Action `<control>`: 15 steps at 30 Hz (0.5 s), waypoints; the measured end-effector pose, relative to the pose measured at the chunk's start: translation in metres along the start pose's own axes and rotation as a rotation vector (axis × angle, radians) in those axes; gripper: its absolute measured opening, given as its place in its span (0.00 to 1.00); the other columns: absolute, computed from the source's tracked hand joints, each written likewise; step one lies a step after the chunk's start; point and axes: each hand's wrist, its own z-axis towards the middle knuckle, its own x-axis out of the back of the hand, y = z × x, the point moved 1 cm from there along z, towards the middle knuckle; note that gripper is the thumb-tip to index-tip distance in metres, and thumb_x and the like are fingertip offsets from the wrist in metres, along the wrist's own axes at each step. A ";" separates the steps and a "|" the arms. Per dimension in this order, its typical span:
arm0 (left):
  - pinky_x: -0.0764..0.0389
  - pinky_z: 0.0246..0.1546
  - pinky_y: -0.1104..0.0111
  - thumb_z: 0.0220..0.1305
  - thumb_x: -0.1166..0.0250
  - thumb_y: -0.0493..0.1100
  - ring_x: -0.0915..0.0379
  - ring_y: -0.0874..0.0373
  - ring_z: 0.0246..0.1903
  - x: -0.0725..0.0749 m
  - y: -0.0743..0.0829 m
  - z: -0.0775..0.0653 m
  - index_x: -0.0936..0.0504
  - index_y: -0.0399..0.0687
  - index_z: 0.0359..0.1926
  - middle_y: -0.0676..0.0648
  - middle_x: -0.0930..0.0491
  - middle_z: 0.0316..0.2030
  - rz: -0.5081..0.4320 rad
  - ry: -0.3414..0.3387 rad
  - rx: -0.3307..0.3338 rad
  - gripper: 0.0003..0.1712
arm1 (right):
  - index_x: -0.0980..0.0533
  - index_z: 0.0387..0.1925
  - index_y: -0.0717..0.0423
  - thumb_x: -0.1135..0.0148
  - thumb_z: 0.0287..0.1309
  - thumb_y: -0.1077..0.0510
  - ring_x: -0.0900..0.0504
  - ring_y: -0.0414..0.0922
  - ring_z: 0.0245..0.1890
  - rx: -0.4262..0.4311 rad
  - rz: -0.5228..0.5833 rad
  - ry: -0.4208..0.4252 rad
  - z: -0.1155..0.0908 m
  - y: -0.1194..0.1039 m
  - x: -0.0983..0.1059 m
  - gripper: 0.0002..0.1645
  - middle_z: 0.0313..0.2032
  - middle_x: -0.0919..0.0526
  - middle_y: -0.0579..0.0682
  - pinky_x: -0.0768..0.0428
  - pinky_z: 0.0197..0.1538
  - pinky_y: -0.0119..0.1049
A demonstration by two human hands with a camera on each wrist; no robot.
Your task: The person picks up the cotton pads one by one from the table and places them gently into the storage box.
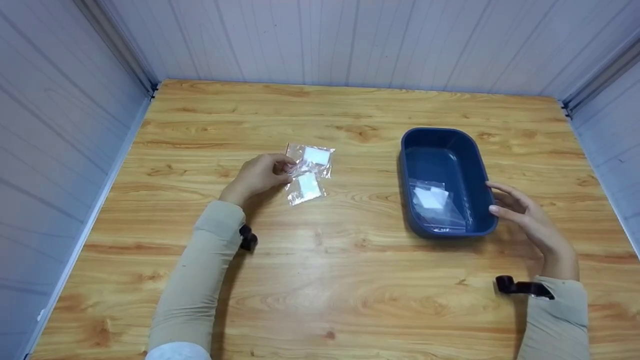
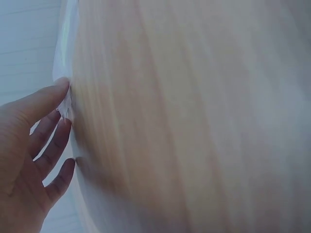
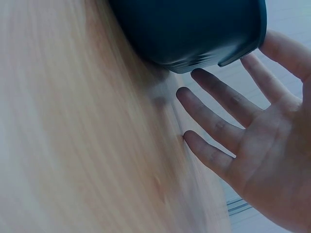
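Observation:
My left hand [image 1: 260, 175] pinches the edge of a small clear plastic bag between thumb and fingers; in the left wrist view the clear bag [image 2: 65, 43] hangs at the thumb tip. Two bags lie overlapped there: an upper bag [image 1: 317, 156] and a lower bag [image 1: 309, 185], each with a white square inside. Which one the fingers hold is hard to tell. At the right, my right hand [image 1: 530, 220] touches the rim of a blue plastic bin [image 1: 452, 234] with thumb and index finger. The other fingers [image 3: 214, 121] are spread, apart from its wall.
Inside the bin, clear bags with white contents [image 1: 431, 198] lie toward its near end. The wood-grain table [image 1: 320, 280] runs up to a pale panel wall [image 1: 325, 45] at the back, with similar panels at left and right.

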 end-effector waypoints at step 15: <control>0.28 0.44 0.59 0.64 0.31 0.51 0.24 0.54 0.38 0.003 0.001 -0.006 0.13 0.51 0.44 0.51 0.17 0.36 0.077 0.030 0.045 0.13 | 0.37 0.72 0.56 0.45 0.70 0.66 0.28 0.31 0.59 0.001 0.022 0.006 0.000 -0.001 0.001 0.32 0.61 0.27 0.38 0.25 0.53 0.24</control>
